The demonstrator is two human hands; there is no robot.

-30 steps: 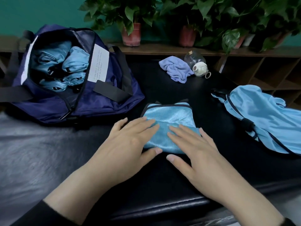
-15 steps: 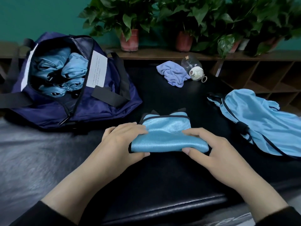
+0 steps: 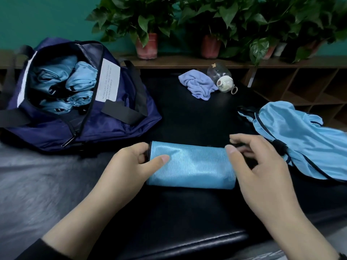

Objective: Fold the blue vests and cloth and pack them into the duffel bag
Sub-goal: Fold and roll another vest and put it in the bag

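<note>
A rolled light-blue vest [image 3: 191,165] lies across the black padded surface in front of me. My left hand [image 3: 129,166] grips its left end, thumb on top and fingers behind. At the roll's right end my right hand [image 3: 262,166] has its fingers curled, thumb at the edge; whether it holds the cloth is unclear. The navy duffel bag [image 3: 116,126] stands open at the left with several rolled blue vests [image 3: 75,83] inside. Another blue vest [image 3: 300,145] lies unfolded at the right. A crumpled lilac cloth [image 3: 197,85] sits at the back.
A clear bottle with a cream cap [image 3: 222,78] lies next to the lilac cloth. Behind runs a wooden shelf [image 3: 187,61] with potted plants [image 3: 146,45]. Wooden cubbyholes [image 3: 309,87] stand at the right. A grey cover [image 3: 37,184] drapes the near left.
The vest has been rolled up from a flat fold into a complete tube. Both hands moved from pressing on top to its two ends.
</note>
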